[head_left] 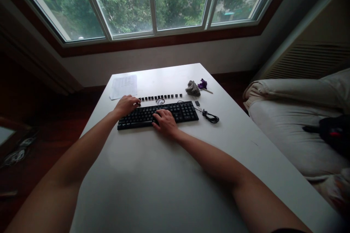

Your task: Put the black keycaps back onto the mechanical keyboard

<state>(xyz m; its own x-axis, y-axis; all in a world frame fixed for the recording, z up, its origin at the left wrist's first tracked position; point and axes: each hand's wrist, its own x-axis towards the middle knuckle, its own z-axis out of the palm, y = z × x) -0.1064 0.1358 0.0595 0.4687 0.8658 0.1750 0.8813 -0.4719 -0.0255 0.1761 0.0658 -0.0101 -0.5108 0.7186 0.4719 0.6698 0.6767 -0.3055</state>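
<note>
A black keyboard [147, 115] lies on the white table, slightly angled. My left hand [127, 105] is over its far left corner, thumb and fingers pinched on a small black piece that looks like a keycap [138, 104]. My right hand [165, 122] rests palm down on the keyboard's middle and front edge, its fingers spread and holding nothing. Behind the keyboard runs a row of several black keycaps [161, 97], its left end close to my left fingertips. Between row and keyboard lies a small looped wire tool [160, 101], too small to make out fully.
A printed paper sheet [124, 86] lies at the table's [142, 174] back left. At the back right are a crumpled grey cloth [193, 88] and a purple cloth-like thing [202, 84] with a stick. A coiled black cable [210, 117] lies right of the keyboard. A sofa [279, 127] stands beside the table.
</note>
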